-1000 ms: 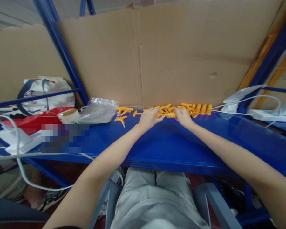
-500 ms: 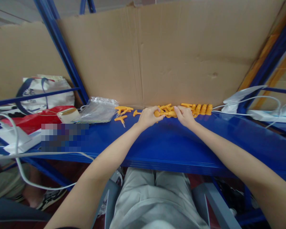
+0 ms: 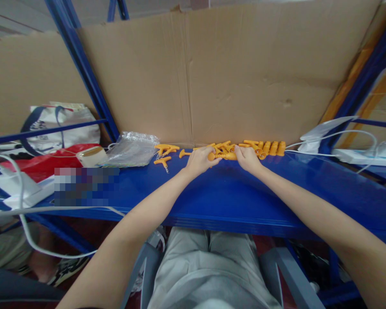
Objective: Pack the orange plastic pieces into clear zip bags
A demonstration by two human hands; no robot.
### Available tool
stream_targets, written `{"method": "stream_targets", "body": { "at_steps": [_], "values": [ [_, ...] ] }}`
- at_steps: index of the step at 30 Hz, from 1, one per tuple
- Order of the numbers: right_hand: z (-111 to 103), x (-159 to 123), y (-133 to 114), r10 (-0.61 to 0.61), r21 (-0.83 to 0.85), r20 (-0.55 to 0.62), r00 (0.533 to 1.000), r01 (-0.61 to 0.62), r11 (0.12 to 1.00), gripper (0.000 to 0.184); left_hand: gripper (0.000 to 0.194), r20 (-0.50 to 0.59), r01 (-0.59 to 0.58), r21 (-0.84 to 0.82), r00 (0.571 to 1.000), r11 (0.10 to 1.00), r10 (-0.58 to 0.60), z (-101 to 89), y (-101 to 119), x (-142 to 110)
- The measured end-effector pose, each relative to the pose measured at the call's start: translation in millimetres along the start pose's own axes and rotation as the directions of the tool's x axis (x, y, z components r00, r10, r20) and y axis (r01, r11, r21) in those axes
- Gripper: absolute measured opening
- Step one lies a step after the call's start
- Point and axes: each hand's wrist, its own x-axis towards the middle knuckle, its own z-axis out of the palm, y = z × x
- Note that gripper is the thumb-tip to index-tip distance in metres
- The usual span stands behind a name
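My left hand point(image 3: 199, 160) is closed around a yellow plastic corkscrew part point(image 3: 211, 156), whose round end faces me between thumb and fingers. My right hand point(image 3: 247, 157) is curled at the right end of the yellow pieces; what its fingertips grip is hidden. Between and behind the hands lie several yellow corkscrew parts point(image 3: 224, 148) in a heap. Beyond my right hand several yellow ribbed sleeves point(image 3: 273, 148) stand in a row. Left of my left hand lie T-handled corkscrews point(image 3: 162, 161) with metal spirals, and a single yellow T-handle point(image 3: 184, 153).
Clear plastic bags point(image 3: 131, 149) lie left on the blue shelf point(image 3: 225, 193). Farther left are a red bag point(image 3: 51, 162), a white power strip point(image 3: 28, 193) and a cloth bag point(image 3: 64, 126). Cardboard point(image 3: 244, 73) walls the back. White cables point(image 3: 312, 152) run right.
The round-ended yellow part in my left hand has turned and dropped slightly. My hands stay almost in place; my right hand's fingers shift slightly.
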Motion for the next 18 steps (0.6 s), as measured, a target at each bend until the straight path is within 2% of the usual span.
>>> {"method": "stream_targets", "body": {
  "at_steps": [7, 12, 18],
  "values": [
    [-0.2, 1.5, -0.3, 0.066, 0.047, 0.037, 0.997, -0.068, 0.997, 0.047, 0.027, -0.032, -0.025, 0.038, 0.999, 0.999, 0.026, 2.1, -1.4, -1.7],
    [-1.6, 2.7, -0.5, 0.104, 0.061, 0.073, 0.992, -0.109, 0.992, 0.044, 0.028, -0.011, 0.009, 0.077, 1.000, 0.997, -0.008, -0.6, 3.2, -2.6],
    [1.6, 2.0, 0.0, 0.102, 0.104, 0.128, 0.987, -0.115, 0.988, 0.052, 0.030, 0.032, 0.030, 0.086, 0.999, 0.996, -0.033, -3.3, 4.6, -1.3]
  ]
}}
